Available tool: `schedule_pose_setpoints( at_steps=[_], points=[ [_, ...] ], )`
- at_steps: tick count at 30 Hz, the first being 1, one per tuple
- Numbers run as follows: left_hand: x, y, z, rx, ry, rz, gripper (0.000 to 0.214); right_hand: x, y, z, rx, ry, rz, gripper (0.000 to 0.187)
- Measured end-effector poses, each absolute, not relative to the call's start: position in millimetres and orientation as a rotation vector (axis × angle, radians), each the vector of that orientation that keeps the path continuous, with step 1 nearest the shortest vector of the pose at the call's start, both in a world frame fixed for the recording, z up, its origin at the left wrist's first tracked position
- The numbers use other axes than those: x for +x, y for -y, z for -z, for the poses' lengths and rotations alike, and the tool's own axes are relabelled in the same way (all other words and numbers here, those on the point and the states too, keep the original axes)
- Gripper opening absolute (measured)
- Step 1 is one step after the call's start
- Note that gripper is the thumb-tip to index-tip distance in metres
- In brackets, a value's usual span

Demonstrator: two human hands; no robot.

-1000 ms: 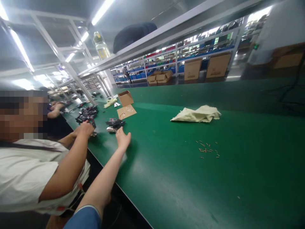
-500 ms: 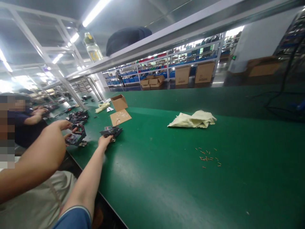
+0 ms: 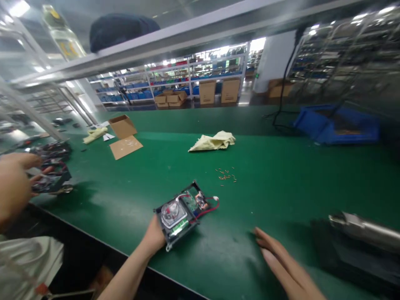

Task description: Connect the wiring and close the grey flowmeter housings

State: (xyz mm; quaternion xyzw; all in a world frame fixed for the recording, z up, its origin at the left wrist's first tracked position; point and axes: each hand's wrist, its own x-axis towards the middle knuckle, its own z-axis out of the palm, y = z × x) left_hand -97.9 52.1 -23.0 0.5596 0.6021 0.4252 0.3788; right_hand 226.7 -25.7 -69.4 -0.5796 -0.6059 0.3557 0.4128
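Green worktop [image 3: 281,179]. Near its front edge, the person's left hand [image 3: 153,238] grips a corner of an open black module [image 3: 181,212] with red wires [image 3: 208,207]. The right hand [image 3: 283,264] hovers beside it, fingers straight and empty. Holding the casing, clear of the wires, looks safest.

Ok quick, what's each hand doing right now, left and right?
Left hand: gripping the edge of the circuit board module.
Right hand: open, fingers straight, holding nothing.
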Motion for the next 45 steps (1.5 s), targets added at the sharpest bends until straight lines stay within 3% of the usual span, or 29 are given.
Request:
schedule_pose_setpoints(
  at_steps=[3, 7, 9, 17, 25, 31, 35, 41, 45],
  points=[
    [-54, -23, 22, 1.387, -1.170, -1.035, 0.045, 206, 6, 45, -1.348, 1.024, -1.331, 0.069],
    [-13, 1, 6, 1.346, -0.937, -1.006, 0.048, 192, 1, 15, -1.011, 0.840, -1.940, 0.068],
    [-3, 5, 1, 1.390, -0.906, -1.014, 0.048, 194, 9, 11, -0.796, 0.807, -2.085, 0.070],
    [2, 9, 18, 1.605, -1.095, -1.073, 0.045, 212, 13, -4, -0.498, 0.869, -1.938, 0.047],
    [30, 20, 44, 1.556, -1.309, -1.135, 0.040, 217, -23, -41, -0.826, 0.464, -1.824, 0.031],
    [27, 36, 53, 1.820, -1.327, -0.983, 0.047, 217, -32, -30, -0.595, 0.399, -1.978, 0.027],
    [-3, 22, 26, 2.102, -1.085, -0.919, 0.042, 219, -27, -23, -0.470, 0.420, -2.066, 0.033],
    [-6, -31, -46, 2.397, -1.304, -1.504, 0.012, 214, -25, -22, -0.374, 0.401, -2.083, 0.047],
    [33, -59, -76, 2.660, -1.100, -1.549, 0.014, 212, -25, -21, -0.406, 0.399, -2.083, 0.046]
  ],
)
